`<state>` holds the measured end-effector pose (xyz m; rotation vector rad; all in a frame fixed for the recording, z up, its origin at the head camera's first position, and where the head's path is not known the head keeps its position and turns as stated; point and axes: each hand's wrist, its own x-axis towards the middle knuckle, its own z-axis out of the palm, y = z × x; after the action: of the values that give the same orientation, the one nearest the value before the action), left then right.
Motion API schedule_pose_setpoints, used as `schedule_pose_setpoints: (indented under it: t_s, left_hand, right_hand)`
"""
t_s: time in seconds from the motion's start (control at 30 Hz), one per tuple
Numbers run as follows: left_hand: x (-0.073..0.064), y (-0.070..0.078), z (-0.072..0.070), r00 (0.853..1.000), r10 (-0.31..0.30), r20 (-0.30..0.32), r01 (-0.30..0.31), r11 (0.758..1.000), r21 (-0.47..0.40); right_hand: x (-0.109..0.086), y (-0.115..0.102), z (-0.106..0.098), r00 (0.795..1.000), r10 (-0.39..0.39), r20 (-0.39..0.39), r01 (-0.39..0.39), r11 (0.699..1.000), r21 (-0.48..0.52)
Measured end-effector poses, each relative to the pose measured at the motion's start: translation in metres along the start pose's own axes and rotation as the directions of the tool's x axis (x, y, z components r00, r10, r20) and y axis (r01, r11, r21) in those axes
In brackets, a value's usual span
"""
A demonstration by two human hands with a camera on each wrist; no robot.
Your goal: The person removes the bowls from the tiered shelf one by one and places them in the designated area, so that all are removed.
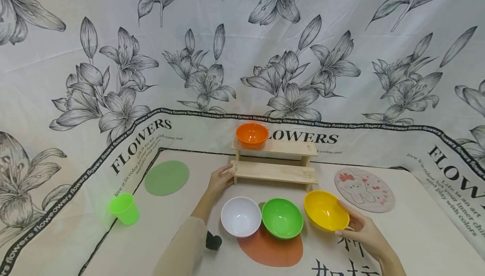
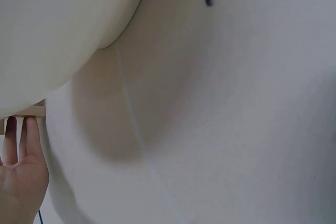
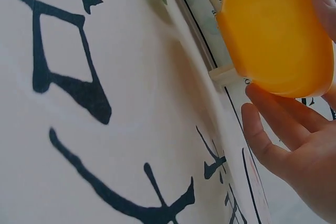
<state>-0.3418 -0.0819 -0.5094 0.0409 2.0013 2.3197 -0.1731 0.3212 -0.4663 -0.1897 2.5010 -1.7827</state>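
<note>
Yellow bowl pinched in our right hand, left hand straight-fingered against the stand, we judge this carrying, next needing a level grip.

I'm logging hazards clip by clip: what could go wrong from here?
The yellow bowl, held at one side by the right hand, might slip or bump the green bowl beside it. The orange bowl on the wooden stand could shift if the left hand, at the stand's end, jolts it.
</note>
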Motion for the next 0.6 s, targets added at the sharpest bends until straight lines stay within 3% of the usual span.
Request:
schedule_pose_setpoints:
  t_s: [0.3,0.6]
  left_hand:
    - [-0.0009,0.0006,-0.0003,1.0,-0.001,-0.007,0.001,1.0,0.011]
    - [-0.0014,0.0005,0.0005,1.0,-0.003,-0.006,0.003,1.0,-0.001]
  right_hand:
    - [-0.004,0.0089,-0.0016,0.999,0.036,0.034,-0.038,0.998,0.05]
    - [-0.0025,0.0115,0.0,0.992,0.11,0.054,-0.112,0.993,0.031]
